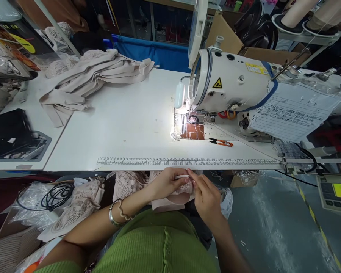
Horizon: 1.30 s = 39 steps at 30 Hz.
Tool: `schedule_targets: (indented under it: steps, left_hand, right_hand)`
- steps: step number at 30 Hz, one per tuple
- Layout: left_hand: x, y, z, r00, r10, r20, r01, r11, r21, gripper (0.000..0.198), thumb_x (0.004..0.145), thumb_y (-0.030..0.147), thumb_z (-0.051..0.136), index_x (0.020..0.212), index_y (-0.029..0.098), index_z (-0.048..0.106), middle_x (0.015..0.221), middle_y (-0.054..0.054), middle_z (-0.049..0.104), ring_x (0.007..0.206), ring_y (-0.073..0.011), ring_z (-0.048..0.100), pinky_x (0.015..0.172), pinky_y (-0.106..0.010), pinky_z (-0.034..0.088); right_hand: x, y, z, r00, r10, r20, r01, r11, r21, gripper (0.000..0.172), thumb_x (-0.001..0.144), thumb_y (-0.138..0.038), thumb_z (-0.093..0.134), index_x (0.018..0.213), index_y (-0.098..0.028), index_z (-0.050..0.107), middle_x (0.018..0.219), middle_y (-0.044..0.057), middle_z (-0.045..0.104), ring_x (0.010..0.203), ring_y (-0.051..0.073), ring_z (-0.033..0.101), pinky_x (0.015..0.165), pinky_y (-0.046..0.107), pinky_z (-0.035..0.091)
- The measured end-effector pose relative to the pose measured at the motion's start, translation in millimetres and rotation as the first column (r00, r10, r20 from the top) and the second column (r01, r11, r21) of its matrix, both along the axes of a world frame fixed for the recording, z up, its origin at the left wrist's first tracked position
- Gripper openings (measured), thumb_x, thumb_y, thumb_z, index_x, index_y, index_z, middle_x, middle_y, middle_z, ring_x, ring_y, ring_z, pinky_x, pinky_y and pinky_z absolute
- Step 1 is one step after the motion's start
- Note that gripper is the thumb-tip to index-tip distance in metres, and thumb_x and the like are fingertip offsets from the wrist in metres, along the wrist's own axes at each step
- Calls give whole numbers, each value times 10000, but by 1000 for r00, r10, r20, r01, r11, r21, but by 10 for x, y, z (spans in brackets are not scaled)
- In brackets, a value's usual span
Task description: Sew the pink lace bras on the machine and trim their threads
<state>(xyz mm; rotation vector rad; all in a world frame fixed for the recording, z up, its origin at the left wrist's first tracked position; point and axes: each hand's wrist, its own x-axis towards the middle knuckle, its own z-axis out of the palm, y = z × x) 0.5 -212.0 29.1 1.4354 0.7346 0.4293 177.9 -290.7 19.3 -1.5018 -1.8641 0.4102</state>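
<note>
Fabric [168, 204] between left hand [165, 183], right hand [208, 199]

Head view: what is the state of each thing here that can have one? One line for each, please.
left hand, closed on the lace piece.
right hand, fingertips pinching the same lace piece.
lace piece, held by both hands, below the table edge.
sewing machine, work light on.
thread snips, lying flat on the table.
fabric pile, crumpled, on the table's far left.
control panel, screen lit yellow.
</note>
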Motion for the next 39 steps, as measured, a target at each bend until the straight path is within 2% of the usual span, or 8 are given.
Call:
schedule_targets:
  steps: [3, 6, 10, 16, 23, 30, 36, 39]
  left_hand:
    - [38, -4, -26, 998, -57, 12, 56, 997, 55, 274, 986, 294, 480, 945, 136, 699, 928, -86, 735, 819, -178, 655, 752, -271, 508]
    - [79, -25, -10, 990, -133, 46, 131, 991, 34, 330, 1002, 339, 476, 884, 123, 696, 857, -78, 717, 751, -157, 631, 719, -253, 494]
    - [45, -39, 27, 988, -143, 51, 144, 990, -11, 407, 991, 457, 505, 810, 126, 659, 763, -47, 643, 686, -138, 569, 658, -236, 452]
    - [-206, 4, 15, 994, -112, -3, 112, 992, -58, 510, 987, 591, 464, 718, 165, 543, 593, 44, 405, 517, -85, 329, 524, -213, 309]
    - [-129, 0, 86, 996, -62, -56, 64, 998, 28, 375, 1008, 456, 444, 887, 164, 645, 707, -9, 559, 629, -135, 468, 614, -242, 381]
    - [-120, 25, 52, 994, -105, -43, 105, 994, -9, 345, 1003, 426, 453, 925, 166, 666, 822, -49, 652, 722, -162, 565, 679, -256, 449]
    - [-125, 46, 27, 983, -165, -76, 164, 986, -21, 394, 996, 494, 476, 918, 166, 680, 833, -65, 673, 715, -163, 576, 653, -251, 472]
    - [-125, 34, -18, 978, -196, -65, 197, 980, 3, 401, 1001, 488, 466, 884, 159, 664, 782, -43, 635, 684, -146, 543, 630, -237, 451]
  right_hand:
    - [-77, 29, 16, 924, -85, -373, -4, 973, -231, 340, 1036, -398, 452, 1260, -247, 659, 754, 22, 610, 612, 156, 568, 535, 271, 466]
    - [-151, 91, 4, 675, -186, -714, -113, 930, -350, 423, 938, -625, 545, 863, -225, 660, 532, -79, 326, 404, 94, 272, 377, 245, 266]
    - [14, 225, 13, 477, -232, -848, -135, 934, -332, 609, 937, -622, 534, 542, -256, 251, 466, -97, 176, 383, 79, 145, 349, 257, 186]
    - [578, 361, 155, 677, -221, -702, 254, 965, -59, 521, 1044, -462, 370, 582, -254, 246, 480, -91, 168, 389, 87, 126, 383, 275, 182]
    - [25, 194, 70, 982, 54, -183, -62, 997, -36, 124, 972, -325, 602, 925, -220, 650, 842, 22, 579, 707, 144, 560, 614, 278, 449]
    - [53, 279, 4, 964, 50, -259, -35, 997, 63, 311, 1032, -268, 431, 739, -242, 530, 776, 35, 577, 763, 191, 565, 710, 338, 472]
    - [-4, 266, 11, 756, 187, -628, -355, 922, -153, 431, 1048, -563, 311, 774, -253, 431, 670, -2, 548, 604, 159, 527, 598, 303, 451]
    - [2, 223, -20, 815, 271, -512, -383, 915, -125, 402, 1077, -448, 277, 748, -253, 399, 616, -28, 480, 542, 141, 456, 553, 280, 389]
